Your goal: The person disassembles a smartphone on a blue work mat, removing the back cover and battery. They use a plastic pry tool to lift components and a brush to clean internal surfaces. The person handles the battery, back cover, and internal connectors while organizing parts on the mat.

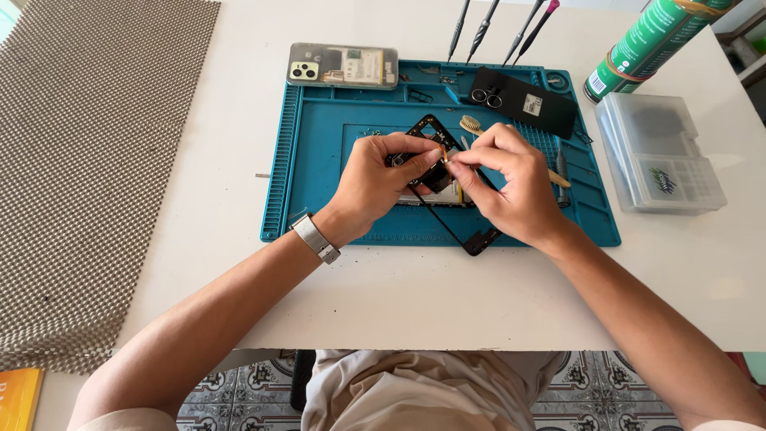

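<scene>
My left hand [375, 179] grips the upper part of a black phone frame [479, 239] that lies tilted on the blue work mat [319, 136]. My right hand [511, 179] pinches a small gold-coloured part at the frame, right against my left thumb. The middle of the frame and its inner parts are mostly hidden under both hands. A bamboo toothbrush [472, 124] lies just behind my right hand. A metal watch band [316, 238] is on my left wrist.
A phone with a clear back [343, 65] and a black back cover [523, 100] lie at the mat's far edge. Several screwdrivers [487, 28] stand behind. A green spray can [650, 44] and clear parts box [658, 152] sit right. A woven mat [88, 160] lies left.
</scene>
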